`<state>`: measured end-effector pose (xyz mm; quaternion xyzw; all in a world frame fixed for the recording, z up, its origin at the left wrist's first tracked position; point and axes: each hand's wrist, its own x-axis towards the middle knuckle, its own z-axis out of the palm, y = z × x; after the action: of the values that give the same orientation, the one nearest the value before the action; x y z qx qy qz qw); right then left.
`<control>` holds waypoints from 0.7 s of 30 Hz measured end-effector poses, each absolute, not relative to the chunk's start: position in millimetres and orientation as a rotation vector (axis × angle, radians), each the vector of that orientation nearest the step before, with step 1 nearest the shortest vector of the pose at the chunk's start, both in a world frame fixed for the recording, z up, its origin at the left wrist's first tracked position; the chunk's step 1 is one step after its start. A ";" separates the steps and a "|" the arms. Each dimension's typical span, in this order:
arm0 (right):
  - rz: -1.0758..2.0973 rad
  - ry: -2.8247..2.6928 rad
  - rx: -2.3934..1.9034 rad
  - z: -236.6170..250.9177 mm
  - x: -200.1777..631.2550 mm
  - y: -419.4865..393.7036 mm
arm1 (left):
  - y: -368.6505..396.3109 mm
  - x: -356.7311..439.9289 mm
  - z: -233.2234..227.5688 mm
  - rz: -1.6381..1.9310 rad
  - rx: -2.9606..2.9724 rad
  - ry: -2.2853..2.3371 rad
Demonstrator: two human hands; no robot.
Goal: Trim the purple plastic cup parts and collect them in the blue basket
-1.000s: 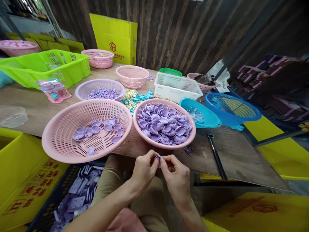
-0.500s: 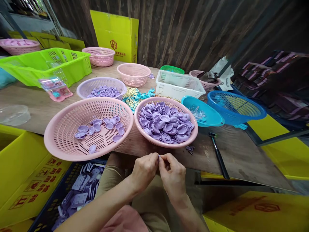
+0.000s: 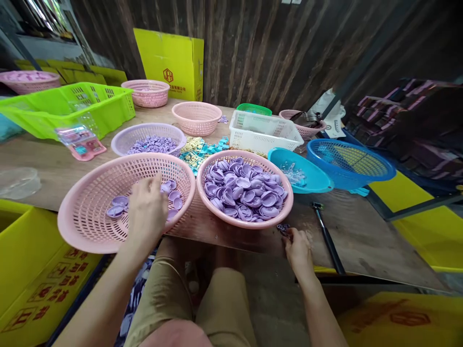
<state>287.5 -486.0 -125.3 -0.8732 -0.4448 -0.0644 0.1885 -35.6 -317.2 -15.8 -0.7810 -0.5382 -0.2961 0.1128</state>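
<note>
My left hand [image 3: 147, 207] is over the wide pink basket [image 3: 77, 236], among a few shallow oval purple plastic pieces [image 3: 115, 210]. Its fingers point down and are smeared by motion, so whether they hold a piece cannot be seen. At the table's front edge, my right hand [image 3: 298, 248] has its thumb and fingertips brought together at a little heap of small dark purple parts [image 3: 282, 228]. Between the hands stands a second pink basket [image 3: 242, 224], heaped with the same oval purple pieces.
A black-handled hammer [image 3: 327, 238] lies right of my right hand. Behind are a lilac basket [image 3: 119, 144] of small purple parts, a white basket [image 3: 265, 137], a turquoise scoop-shaped tray [image 3: 314, 180], a blue basket [image 3: 347, 176] and a lime-green crate [image 3: 104, 108]. Yellow cartons [image 3: 36, 270] flank the table.
My hands were together over my lap, fingertips meeting at a tiny piece. They have parted: the left moved into the wide pink basket, the right to the small parts. The view shifted slightly.
</note>
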 end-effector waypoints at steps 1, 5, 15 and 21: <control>-0.146 -1.270 -2.504 -125.7 287.6 -484.9 | -322.1 -23.1 -17.6 -0.906 -2.365 -1.503; 0.086 -1.245 -2.729 -121.0 285.0 -477.9 | -339.2 37.1 -22.5 -0.969 -2.792 -1.159; -0.036 -1.248 -2.815 -123.2 263.0 -481.5 | -343.4 127.5 -18.8 -0.456 -3.108 -1.004; -0.093 -1.174 -2.364 -133.3 266.1 -487.8 | -339.1 107.5 -17.6 -1.103 -3.453 -1.127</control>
<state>266.1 -487.8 -133.3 -0.8671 -0.4308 -0.0341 0.2476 107.5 -339.1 -17.6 -0.8615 -0.2812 -0.2751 -0.3212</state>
